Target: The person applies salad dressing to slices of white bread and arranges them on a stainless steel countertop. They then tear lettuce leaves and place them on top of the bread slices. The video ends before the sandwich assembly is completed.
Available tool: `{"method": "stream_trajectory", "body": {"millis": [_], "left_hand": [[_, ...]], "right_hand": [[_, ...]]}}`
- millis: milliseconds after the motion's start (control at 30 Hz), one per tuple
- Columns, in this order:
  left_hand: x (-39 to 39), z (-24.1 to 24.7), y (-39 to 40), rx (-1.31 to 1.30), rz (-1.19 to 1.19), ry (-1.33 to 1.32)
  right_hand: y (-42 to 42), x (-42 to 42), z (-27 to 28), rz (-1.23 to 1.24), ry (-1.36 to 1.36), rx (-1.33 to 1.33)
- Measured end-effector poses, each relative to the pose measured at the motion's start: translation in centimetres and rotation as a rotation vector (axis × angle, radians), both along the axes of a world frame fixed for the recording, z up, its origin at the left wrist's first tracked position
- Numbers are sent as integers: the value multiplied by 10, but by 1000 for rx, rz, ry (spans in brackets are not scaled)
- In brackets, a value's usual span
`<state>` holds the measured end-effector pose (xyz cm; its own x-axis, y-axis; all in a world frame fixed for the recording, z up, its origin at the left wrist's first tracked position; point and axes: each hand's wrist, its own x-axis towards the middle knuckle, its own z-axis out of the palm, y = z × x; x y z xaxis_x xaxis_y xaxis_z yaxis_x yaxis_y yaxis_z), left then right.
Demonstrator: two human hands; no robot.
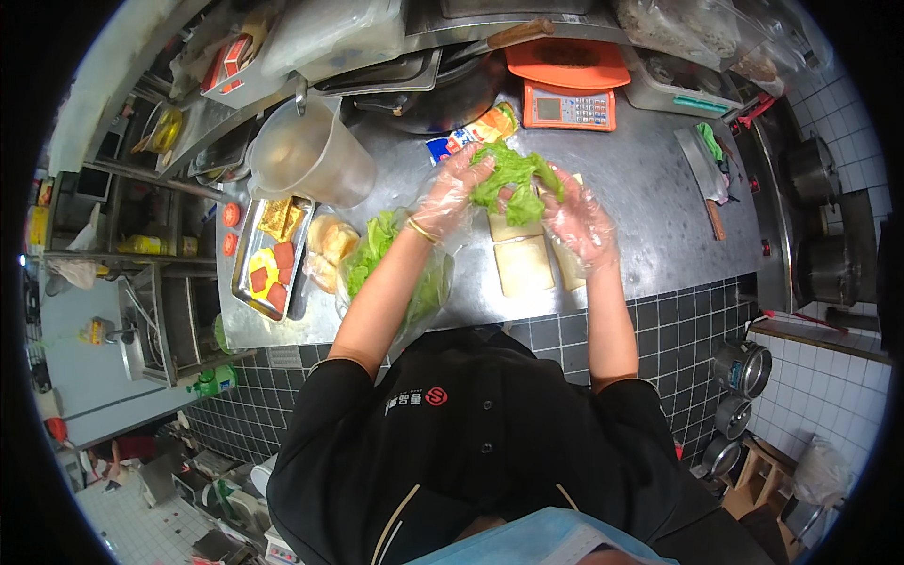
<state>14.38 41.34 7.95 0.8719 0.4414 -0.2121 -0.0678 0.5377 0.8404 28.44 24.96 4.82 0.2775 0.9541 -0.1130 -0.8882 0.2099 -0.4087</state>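
Observation:
A green lettuce leaf (514, 176) is held up over several bread slices (524, 266), which lie on the steel table. My left hand (452, 194), in a clear plastic glove, grips the leaf's left side. At its right edge, my gloved right hand (583, 222) has its fingertips on the leaf, partly hidden behind it. That hand also covers part of the slices below. By my left forearm, a clear plastic bag (434, 286) contains more lettuce (374, 247). An orange, white and blue printed packet (487, 127) lies just beyond my left hand.
Left are a metal tray (242, 282) with egg, meat slices and toast, buns (330, 244), tomato slices (230, 215) and a large plastic jug (311, 155). An orange scale (568, 106) stands at the back. A cleaver (703, 166) lies right, near pots (812, 166).

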Motion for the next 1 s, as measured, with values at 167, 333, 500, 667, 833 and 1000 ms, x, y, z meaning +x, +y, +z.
{"method": "stream_trajectory", "body": {"millis": [167, 333, 500, 667, 833, 1000], "left_hand": [[-1, -33, 1, 115, 1, 23], [-10, -44, 4, 68, 38, -28], [-18, -38, -6, -235, 88, -217], [-26, -40, -8, 75, 56, -126], [-31, -30, -19, -143, 171, -126], [-43, -40, -12, -372, 9, -140]], "right_hand": [[6, -15, -13, 29, -36, -46], [4, -4, -17, -41, -365, -200], [7, -18, 3, -22, -284, -72], [11, -30, 16, 17, 116, -19], [30, -49, 12, -324, -430, -407], [41, -65, 9, -519, -576, -325]]}}
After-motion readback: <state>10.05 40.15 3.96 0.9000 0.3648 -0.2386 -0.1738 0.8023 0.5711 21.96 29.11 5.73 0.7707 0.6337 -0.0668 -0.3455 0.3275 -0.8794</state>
